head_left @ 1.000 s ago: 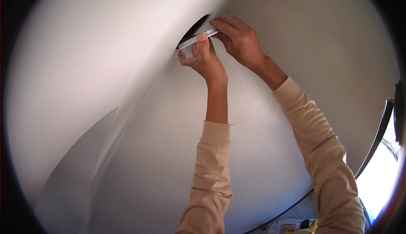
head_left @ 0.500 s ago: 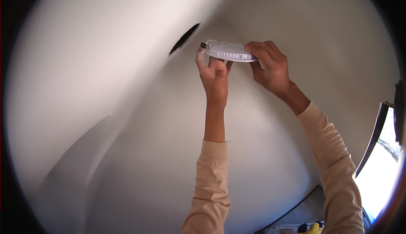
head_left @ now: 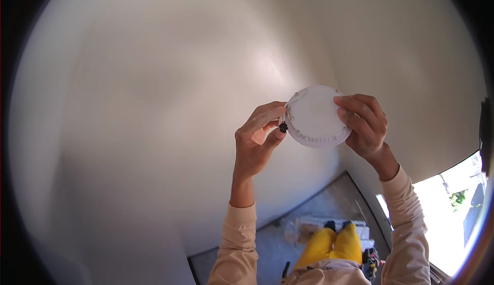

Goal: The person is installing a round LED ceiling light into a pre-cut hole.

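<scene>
A round white LED panel light point(head_left: 315, 115) is held up in front of me, its flat back with small screws turned toward my view. My right hand point(head_left: 366, 123) grips its right rim, fingers over the back and thumb hidden underneath. At the left rim, my left hand point(head_left: 254, 138) has its fingers and thumb closed around the short white cable point(head_left: 284, 116). A small black connector point(head_left: 283, 127) hangs at the cable's end, beside the left thumb. Exactly how the left fingertips touch the rim is partly hidden.
Pale smooth walls point(head_left: 154, 125) surround me. A bright opening point(head_left: 447, 202) lies at the right. Below are my yellow-trousered legs point(head_left: 329, 246), a light-coloured platform point(head_left: 363, 231) by my feet, the grey floor point(head_left: 272, 249) and tools point(head_left: 370, 264) beside my waist.
My view has tipped down, and the dark ceiling hole has left it. The light has turned from nearly edge-on to showing its back. My left hand has shifted from underneath to its left rim.
</scene>
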Available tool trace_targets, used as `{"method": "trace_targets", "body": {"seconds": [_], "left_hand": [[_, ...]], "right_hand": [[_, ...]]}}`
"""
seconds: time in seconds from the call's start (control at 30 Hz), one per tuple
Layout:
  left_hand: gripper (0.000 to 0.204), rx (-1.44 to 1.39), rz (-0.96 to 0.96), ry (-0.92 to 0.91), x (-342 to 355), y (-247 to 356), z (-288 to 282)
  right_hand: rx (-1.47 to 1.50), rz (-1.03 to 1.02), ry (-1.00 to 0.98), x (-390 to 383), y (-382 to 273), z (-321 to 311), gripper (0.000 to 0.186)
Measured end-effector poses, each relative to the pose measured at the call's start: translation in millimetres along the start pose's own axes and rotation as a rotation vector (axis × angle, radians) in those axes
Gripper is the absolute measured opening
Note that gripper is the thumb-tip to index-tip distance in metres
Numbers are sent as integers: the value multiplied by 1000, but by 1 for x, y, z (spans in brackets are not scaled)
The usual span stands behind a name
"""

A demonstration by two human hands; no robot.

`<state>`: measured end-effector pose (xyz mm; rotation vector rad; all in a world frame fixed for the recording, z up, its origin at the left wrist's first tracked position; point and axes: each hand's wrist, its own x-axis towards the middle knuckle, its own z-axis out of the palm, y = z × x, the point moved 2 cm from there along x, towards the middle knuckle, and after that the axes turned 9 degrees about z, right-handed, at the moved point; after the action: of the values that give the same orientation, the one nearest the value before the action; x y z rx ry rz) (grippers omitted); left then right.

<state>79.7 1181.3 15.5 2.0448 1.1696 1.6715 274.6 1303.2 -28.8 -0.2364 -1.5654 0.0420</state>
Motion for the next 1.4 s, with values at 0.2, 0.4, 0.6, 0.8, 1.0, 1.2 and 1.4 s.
{"method": "trace_targets", "body": {"seconds": [0.2, 0.4, 0.6, 0.8, 1.0, 1.2, 1.4], "left_hand": [[37, -43, -215, 143, -32, -12, 4], [46, -222, -556, 206, -83, -31, -11], [41, -77, -1267, 404, -193, -39, -51], [62, -775, -1206, 561, -317, -40, 66], [55, -993, -1271, 1279, -374, -55, 143], [47, -606, -1458, 1409, -475, -74, 182], [44, -132, -1812, 1593, -655, -120, 214]], "right_hand": [[143, 133, -299, -12, -8, -5, 32], [237, 265, -643, -16, -5, 12, 33], [169, 307, -897, -51, -26, 28, 37], [251, 268, -1166, -155, -67, 48, 37], [386, 182, -1379, -249, -104, 36, 31], [364, 262, -1755, -296, -108, 19, 36], [63, 537, -1941, -327, -10, -1, 34]]}}
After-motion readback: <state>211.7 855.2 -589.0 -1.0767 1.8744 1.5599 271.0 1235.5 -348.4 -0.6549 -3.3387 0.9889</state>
